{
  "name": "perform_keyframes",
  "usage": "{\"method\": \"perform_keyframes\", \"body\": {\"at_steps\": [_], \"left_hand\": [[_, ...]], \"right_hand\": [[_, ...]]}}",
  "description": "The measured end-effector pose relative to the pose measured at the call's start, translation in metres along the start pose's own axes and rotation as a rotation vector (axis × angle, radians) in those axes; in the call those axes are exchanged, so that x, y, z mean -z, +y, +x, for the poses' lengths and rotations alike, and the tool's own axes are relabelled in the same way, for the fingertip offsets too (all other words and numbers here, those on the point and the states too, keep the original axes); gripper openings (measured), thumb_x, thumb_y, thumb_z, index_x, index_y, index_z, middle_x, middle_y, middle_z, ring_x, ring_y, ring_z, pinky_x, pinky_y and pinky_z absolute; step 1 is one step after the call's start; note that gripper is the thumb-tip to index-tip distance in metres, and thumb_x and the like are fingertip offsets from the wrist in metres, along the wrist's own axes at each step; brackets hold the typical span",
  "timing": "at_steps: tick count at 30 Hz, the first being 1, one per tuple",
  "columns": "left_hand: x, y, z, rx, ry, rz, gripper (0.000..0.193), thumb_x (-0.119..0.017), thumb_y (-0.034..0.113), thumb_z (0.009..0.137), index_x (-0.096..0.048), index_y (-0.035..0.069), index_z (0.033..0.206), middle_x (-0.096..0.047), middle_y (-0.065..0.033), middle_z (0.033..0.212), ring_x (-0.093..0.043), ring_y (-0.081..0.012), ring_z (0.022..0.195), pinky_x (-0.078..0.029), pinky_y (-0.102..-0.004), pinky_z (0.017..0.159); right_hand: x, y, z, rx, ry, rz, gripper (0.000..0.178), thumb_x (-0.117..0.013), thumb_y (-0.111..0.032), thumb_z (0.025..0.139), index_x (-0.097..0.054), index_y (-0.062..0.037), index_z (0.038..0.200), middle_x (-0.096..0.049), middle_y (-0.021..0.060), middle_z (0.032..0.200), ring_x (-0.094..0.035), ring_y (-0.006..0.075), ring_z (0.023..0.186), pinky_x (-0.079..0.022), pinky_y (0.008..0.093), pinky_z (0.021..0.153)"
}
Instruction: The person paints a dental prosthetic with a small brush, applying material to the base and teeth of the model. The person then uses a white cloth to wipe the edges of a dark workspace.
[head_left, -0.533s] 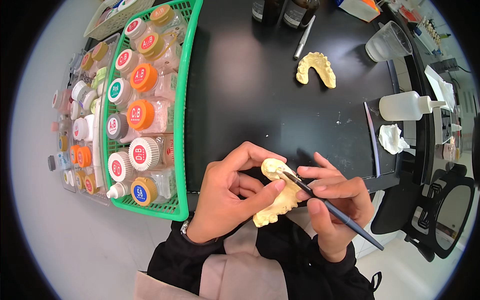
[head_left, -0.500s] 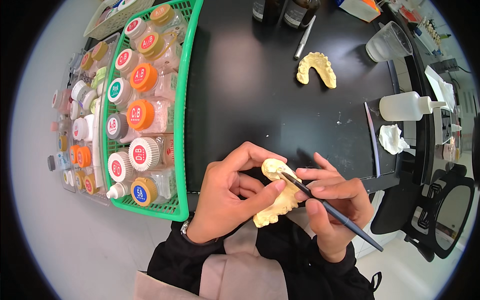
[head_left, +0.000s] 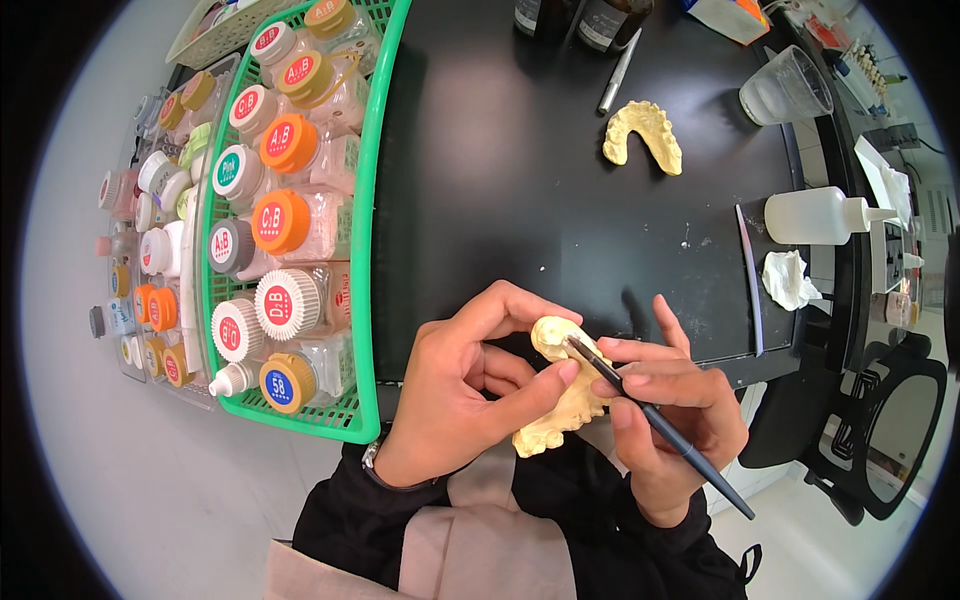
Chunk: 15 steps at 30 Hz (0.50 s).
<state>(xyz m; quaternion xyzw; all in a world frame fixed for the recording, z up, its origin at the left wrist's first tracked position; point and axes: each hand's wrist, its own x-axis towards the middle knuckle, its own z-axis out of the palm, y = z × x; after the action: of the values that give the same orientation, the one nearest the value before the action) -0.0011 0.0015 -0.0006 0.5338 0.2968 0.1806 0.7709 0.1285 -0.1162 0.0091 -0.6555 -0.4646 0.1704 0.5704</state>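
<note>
A pale yellow dental cast (head_left: 545, 437) is tilted up near the table's front edge, gripped between the thumb and fingers of my left hand (head_left: 465, 385). My right hand (head_left: 680, 415) pinches a slim dark brush (head_left: 690, 452) like a pen. Its tip touches the upper end of the cast, close to a whitish patch there. Part of the cast is hidden behind my right fingers. Farther off on the black table lies a second yellow horseshoe-shaped cast (head_left: 655, 125).
At the left stands a green basket (head_left: 372, 200) of capped jars. A white squeeze bottle (head_left: 803, 216), a crumpled tissue (head_left: 788, 280), a pale stick (head_left: 750, 290) and a clear cup (head_left: 785, 88) are at the right. Brown bottles (head_left: 610, 20) and a silver pen-like tool (head_left: 620, 72) stay at the back.
The brush has shifted slightly, its tail end now lower and more to the left. My right index finger area has lifted a little; the cast stays in my left hand.
</note>
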Motion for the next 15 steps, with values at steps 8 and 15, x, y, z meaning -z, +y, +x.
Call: {"method": "perform_keyframes", "body": {"at_steps": [8, 15], "left_hand": [[-0.0001, -0.001, -0.0003, -0.009, 0.002, 0.002, 0.026, -0.065, 0.0, 0.085, -0.054, -0.006, 0.108, -0.066, -0.0129, 0.101, -0.067, -0.0079, 0.073, -0.047, -0.0145, 0.054], [-0.0004, -0.0003, -0.0004, 0.014, 0.0, -0.005, 0.026, -0.066, 0.0, 0.085, -0.054, -0.006, 0.107, -0.066, -0.0131, 0.101, -0.067, -0.0081, 0.073, -0.047, -0.0149, 0.053]], "right_hand": [[0.0024, -0.0019, 0.0001, 0.053, -0.039, -0.047, 0.015, -0.068, -0.001, 0.077, -0.058, -0.0066, 0.086, -0.068, 0.0101, 0.075, -0.07, 0.0341, 0.09, -0.025, 0.0672, 0.105], [0.0049, -0.0036, -0.0009, 0.067, -0.042, -0.043, 0.017, -0.068, 0.001, 0.075, -0.058, -0.0074, 0.087, -0.068, 0.0089, 0.077, -0.07, 0.0341, 0.09, -0.025, 0.0668, 0.106]]}}
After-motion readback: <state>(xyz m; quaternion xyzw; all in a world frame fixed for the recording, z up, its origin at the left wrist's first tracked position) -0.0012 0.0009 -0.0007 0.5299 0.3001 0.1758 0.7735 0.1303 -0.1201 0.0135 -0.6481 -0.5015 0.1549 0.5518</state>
